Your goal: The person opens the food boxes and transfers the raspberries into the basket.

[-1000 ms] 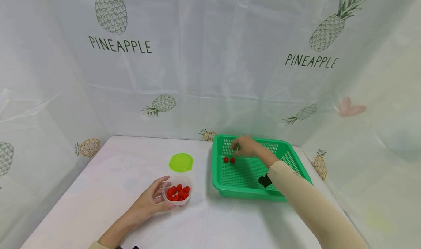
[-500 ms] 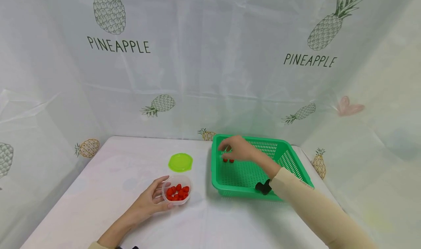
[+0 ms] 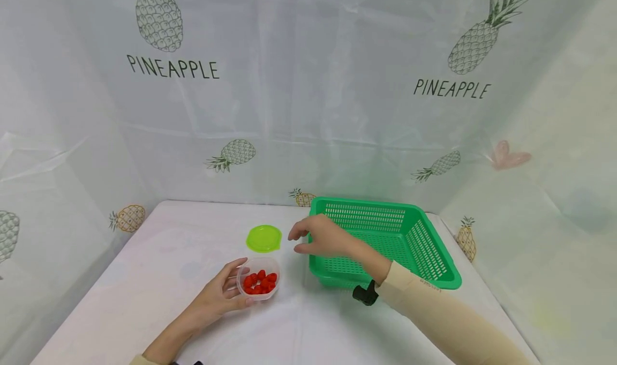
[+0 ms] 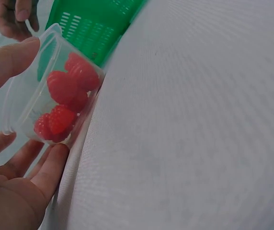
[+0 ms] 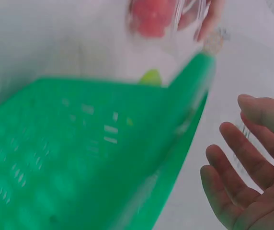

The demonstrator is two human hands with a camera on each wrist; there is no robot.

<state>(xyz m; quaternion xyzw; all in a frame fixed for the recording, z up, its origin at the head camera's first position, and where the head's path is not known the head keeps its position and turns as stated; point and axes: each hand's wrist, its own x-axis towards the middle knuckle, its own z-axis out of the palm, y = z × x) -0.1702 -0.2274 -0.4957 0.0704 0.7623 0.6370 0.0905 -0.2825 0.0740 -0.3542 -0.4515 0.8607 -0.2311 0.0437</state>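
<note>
My left hand (image 3: pixel 219 296) grips a small clear plastic tub (image 3: pixel 247 271) standing on the table, thumb on one side and fingers curled round the other. Several red raspberries (image 4: pixel 62 86) lie in the bottom of the tub, seen through its wall in the left wrist view. At the left rim of the green basket (image 3: pixel 426 247), my right hand (image 3: pixel 328 236) hangs in the air, fingers pointing toward the tub. In the right wrist view its fingers (image 5: pixel 245 153) are spread and loosely bent, with nothing between them. This hand covers the basket's left inner corner in the head view.
A lime-green lid (image 3: pixel 264 238) lies flat on the white-covered table (image 3: pixel 159 258), behind the tub. A white curtain (image 3: pixel 308 86) printed with pineapples hangs behind and at the sides. A black wrist camera (image 3: pixel 365 294) sits under the right wrist, near the basket's front rim.
My right hand has moved left and toward me, from inside the basket to over its left rim. It now hides where two raspberries lay in the basket. My left hand and the tub have stayed put.
</note>
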